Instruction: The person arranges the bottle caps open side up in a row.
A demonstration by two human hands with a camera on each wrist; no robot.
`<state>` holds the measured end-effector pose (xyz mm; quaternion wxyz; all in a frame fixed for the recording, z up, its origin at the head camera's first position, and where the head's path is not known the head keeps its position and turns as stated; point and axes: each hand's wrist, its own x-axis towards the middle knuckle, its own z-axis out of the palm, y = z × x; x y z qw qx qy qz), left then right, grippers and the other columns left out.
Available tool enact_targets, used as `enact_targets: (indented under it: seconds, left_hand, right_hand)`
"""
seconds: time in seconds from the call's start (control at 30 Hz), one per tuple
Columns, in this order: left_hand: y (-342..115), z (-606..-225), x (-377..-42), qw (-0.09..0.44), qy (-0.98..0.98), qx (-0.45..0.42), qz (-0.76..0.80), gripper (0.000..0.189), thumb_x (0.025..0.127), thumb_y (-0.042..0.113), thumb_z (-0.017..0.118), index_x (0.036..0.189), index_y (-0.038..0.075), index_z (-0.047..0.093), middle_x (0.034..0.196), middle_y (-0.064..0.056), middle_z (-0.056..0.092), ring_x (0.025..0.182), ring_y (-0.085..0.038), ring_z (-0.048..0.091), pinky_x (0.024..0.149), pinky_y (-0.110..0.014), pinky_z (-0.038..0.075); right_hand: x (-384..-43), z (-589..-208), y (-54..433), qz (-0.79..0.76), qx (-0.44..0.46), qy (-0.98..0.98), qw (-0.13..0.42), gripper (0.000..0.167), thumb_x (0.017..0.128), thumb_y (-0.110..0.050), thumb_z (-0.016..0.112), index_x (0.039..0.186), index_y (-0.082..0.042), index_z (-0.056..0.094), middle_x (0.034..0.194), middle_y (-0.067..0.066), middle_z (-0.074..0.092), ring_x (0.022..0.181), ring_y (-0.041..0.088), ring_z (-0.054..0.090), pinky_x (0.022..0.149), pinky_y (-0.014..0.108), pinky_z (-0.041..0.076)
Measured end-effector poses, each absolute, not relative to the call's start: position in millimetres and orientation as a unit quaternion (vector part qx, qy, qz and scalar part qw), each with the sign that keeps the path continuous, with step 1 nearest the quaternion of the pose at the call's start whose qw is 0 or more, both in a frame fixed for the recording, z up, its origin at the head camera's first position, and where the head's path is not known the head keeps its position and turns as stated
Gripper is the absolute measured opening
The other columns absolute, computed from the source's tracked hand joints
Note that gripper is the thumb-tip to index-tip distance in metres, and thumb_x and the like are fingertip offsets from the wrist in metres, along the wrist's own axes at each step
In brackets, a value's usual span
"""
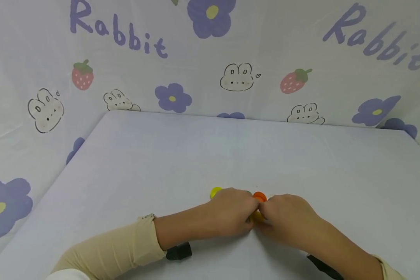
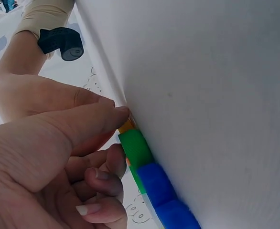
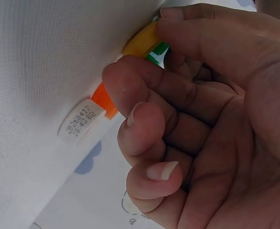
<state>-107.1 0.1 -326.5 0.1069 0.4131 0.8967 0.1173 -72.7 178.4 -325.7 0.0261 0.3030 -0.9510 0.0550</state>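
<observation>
My left hand and right hand meet over a small cluster of coloured bottle caps. In the left wrist view, my left thumb and fingers pinch around a green bottle cap, whose far side they hide. Blue bottle caps sit beside it in a row. Thumb and index finger of my right hand grip a yellow-orange bottle cap. An orange bottle cap and a white one with printed digits lie near my right fingers. Another yellow cap peeks out past my left hand.
The caps lie on a white-covered table. Behind it hangs a cloth printed with rabbits, flowers and strawberries. A black wrist device shows under my left forearm, another by the right.
</observation>
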Motion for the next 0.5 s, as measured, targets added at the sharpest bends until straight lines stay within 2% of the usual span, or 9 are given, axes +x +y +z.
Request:
enact_targets:
  seconds: [0.4,0.5]
  left_hand:
    - [1.2,-322.2,-105.3,0.091,0.914,0.386,0.086,0.026,0.089,0.011,0.072,0.071,0.016,0.054,0.067,0.005,0.049,0.055,-0.009,0.039,0.046,-0.022,0.031]
    - [0.2,-321.5,-105.3,0.088,0.915,0.384,0.082,0.023,0.09,0.014,0.072,0.074,0.017,0.056,0.068,0.006,0.05,0.055,-0.009,0.041,0.045,-0.023,0.033]
  right_hand:
    - [-77.1,-327.1,179.7,0.06,0.326,-0.943,0.043,0.048,0.078,-0.01,0.086,0.064,-0.019,0.041,0.055,-0.01,0.027,0.052,0.005,0.021,0.048,0.022,0.019]
    - [-77.0,-324.9,179.7,0.063,0.321,-0.944,0.03,0.045,0.08,-0.011,0.085,0.065,-0.019,0.044,0.055,-0.01,0.029,0.052,0.005,0.023,0.048,0.023,0.02]
